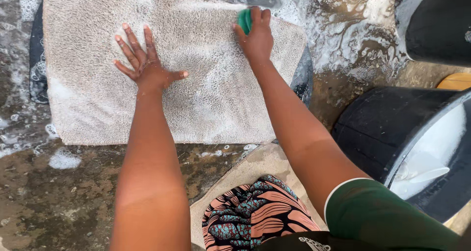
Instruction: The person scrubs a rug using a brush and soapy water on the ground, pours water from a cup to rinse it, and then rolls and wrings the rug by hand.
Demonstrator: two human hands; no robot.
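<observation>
A beige, soapy rug [206,94] lies flat on wet ground. My left hand [144,64] presses on it with fingers spread, palm down, near the rug's middle. My right hand [255,37] is closed around a green scrubbing brush [245,20] at the rug's far right edge. Only a small part of the brush shows between the fingers. White foam covers much of the rug's surface.
A black basin [392,128] holding foamy water stands at the right, and another black tub [439,25] sits behind it. Suds spread over the muddy wet ground [353,30]. A patterned cloth [255,216] covers my lap at the bottom.
</observation>
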